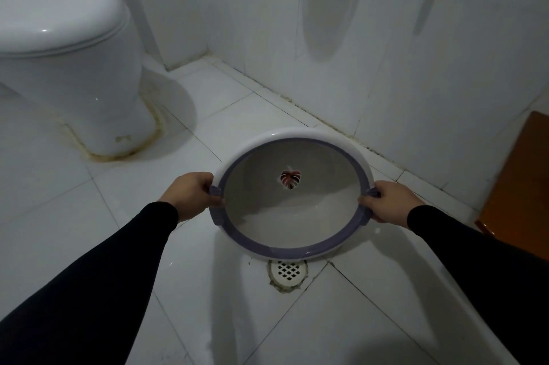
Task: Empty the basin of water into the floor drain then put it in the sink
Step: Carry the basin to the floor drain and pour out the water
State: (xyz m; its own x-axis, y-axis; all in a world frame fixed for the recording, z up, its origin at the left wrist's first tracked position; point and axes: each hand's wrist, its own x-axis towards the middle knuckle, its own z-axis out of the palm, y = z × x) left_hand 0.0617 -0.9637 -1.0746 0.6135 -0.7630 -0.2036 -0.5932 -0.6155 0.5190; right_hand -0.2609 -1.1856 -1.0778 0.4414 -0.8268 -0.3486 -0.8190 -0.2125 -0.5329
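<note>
A round white basin (pixel 292 217) with a purple-grey rim and a red leaf print on its bottom is tilted toward me, its near edge low over the floor. Little or no water shows inside. My left hand (pixel 190 194) grips the rim's left handle and my right hand (pixel 386 202) grips the right handle. A white round floor drain (pixel 288 272) with a grid of holes lies just below the basin's lowered near edge. The tiles around the drain look wet.
A white toilet (pixel 68 52) with its lid down stands at the left. White tiled walls meet in the corner behind the basin. A brown wooden panel (pixel 523 186) stands at the right edge. The floor is white tile.
</note>
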